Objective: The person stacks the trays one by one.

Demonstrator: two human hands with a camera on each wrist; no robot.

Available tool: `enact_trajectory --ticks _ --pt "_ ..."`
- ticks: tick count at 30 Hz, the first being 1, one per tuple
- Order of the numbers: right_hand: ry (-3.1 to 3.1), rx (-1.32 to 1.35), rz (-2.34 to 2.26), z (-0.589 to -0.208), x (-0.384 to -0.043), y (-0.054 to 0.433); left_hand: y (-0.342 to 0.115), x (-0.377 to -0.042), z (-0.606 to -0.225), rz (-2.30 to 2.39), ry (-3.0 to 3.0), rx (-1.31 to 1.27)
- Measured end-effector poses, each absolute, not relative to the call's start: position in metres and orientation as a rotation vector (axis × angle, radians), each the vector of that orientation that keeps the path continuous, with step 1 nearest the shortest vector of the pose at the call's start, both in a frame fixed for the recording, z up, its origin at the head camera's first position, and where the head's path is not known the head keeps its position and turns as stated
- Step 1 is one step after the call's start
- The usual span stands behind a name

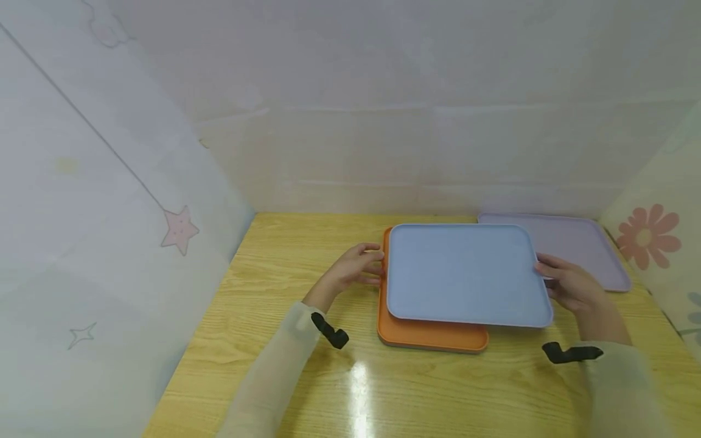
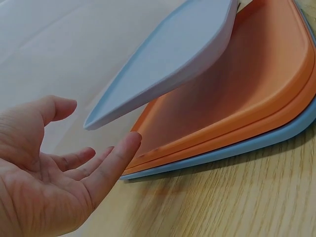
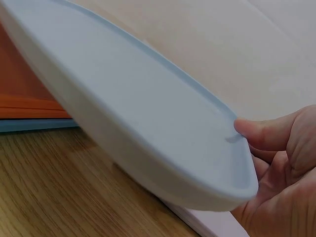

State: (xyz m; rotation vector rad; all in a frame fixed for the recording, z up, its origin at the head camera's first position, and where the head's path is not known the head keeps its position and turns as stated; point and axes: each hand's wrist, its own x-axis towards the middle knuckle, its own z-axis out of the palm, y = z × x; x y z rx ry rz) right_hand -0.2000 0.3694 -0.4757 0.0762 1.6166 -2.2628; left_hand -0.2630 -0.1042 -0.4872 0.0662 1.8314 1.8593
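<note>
Wearing pale sleeves [image 1: 279,365] over a table [image 1: 432,395]. Pinching the blue tray [image 1: 465,274] by its right edge in the right hand [image 1: 575,287], above the orange tray [image 1: 432,334] and jutting past it on the right. Holding the left hand [image 1: 350,269] loose and wide, gripping nothing, just beside the orange tray; cannot tell if touching. Showing a lower tray [image 2: 247,146] stacked beneath. Backed at right by a purple tray [image 1: 575,240], then a pale backdrop [image 1: 383,121].

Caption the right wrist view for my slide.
Right hand gripping a pale blue tray by one end, above the wooden table.
</note>
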Motion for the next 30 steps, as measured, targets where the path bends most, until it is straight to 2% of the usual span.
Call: enact_trajectory --ticks 19,30 --pt "1.676 0.097 -2.222 -0.483 -0.207 0.35 -0.108 -0.261 -0.491 1.832 1.878 0.073" --pt "1.669 0.139 -2.226 -0.478 -0.208 0.343 -0.112 -0.262 -0.491 1.823 1.884 0.163"
